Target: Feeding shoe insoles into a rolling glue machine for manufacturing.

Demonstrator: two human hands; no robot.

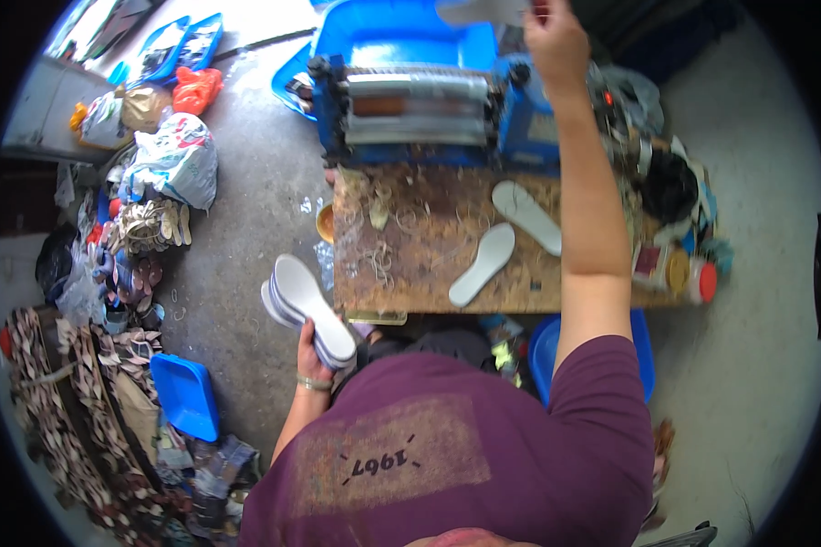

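Note:
In my left hand point(311, 357), beside the bench's near left corner, is a stack of pale shoe insoles point(303, 290) with bluish-grey edges. The fingers are closed round the near end of the stack. My right arm reaches far forward past the roller machine point(417, 114). There my right hand point(559, 47) pinches one end of a single greyish insole point(480, 10), partly cut off by the upper rim of the picture. Two more white insoles lie on the wooden bench point(360, 292): one insole point(483, 264) in front, another insole point(523, 211) partly hidden behind my forearm.
A large blue tub point(406, 36) stands behind the machine. Jars point(675, 271) and bags crowd the bench's right end. A blue bin point(643, 356) sits below its near right side. Along the left floor are a blue tray point(184, 397), shoe parts, patterned scraps and a white bag point(178, 164).

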